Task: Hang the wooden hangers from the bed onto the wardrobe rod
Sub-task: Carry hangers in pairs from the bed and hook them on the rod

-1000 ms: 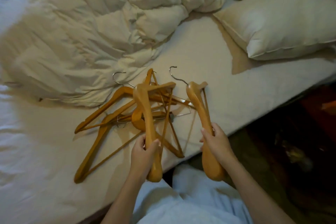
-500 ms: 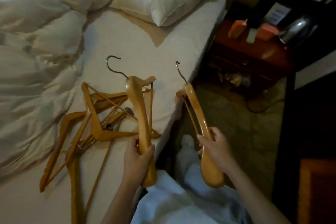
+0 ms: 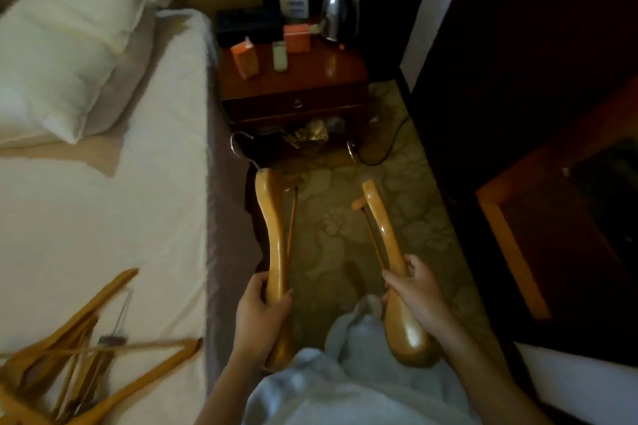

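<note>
My left hand [image 3: 260,316] grips one wooden hanger [image 3: 272,231] by its shoulder, its metal hook pointing away towards the nightstand. My right hand [image 3: 416,297] grips a second wooden hanger [image 3: 386,235] the same way. Both hangers are held over the carpet beside the bed [image 3: 103,217]. A pile of several more wooden hangers [image 3: 79,355] lies on the white sheet at the lower left. The wardrobe rod is not in view.
A wooden nightstand [image 3: 293,93] stands ahead with orange boxes, a small bottle and a metal kettle [image 3: 338,14] on it. A white pillow [image 3: 65,45] lies at the bed's head. A cable trails on the patterned carpet [image 3: 407,217]. Dark wooden furniture [image 3: 552,183] is on the right.
The view has swung right, away from the bed towards the nightstand and floor. Both hands carried their hangers off the mattress; the pile stayed behind at the lower left.
</note>
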